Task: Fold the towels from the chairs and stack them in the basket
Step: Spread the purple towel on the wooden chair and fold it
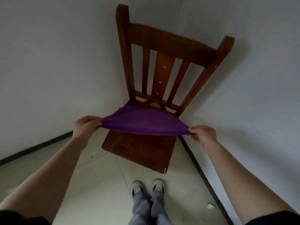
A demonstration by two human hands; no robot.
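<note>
Both ends of the purple towel (142,123) are being held up and pulled taut, one in each hand. The left hand (85,126) is pinching its end, with the fingers (95,119) curled and pressed together round a gathered corner. The right hand (203,135) is doing the same at the other end, its fingertips (194,129) closing on a bunched corner while the lower fingers are curling loosely beneath it. Between the two sets of fingers the cloth's near edge is running almost straight. Its far edge is bowing away from the fingers in a shallow arc.

Just beyond and below the fingers a wooden chair (162,70) is standing in the corner where two pale walls (48,62) are meeting. The towel is hanging over the rear half of its seat (whether cloth and seat are touching there I cannot tell), and the front half of the seat is showing bare below the fingers. Well below the hands, nearer the person than the fingers, two pale shoes (138,187) are standing side by side on the light floor (100,184). A dark baseboard (37,146) is running along the foot of each wall, and a small white scrap (211,205) is lying on the floor beneath the right forearm.
</note>
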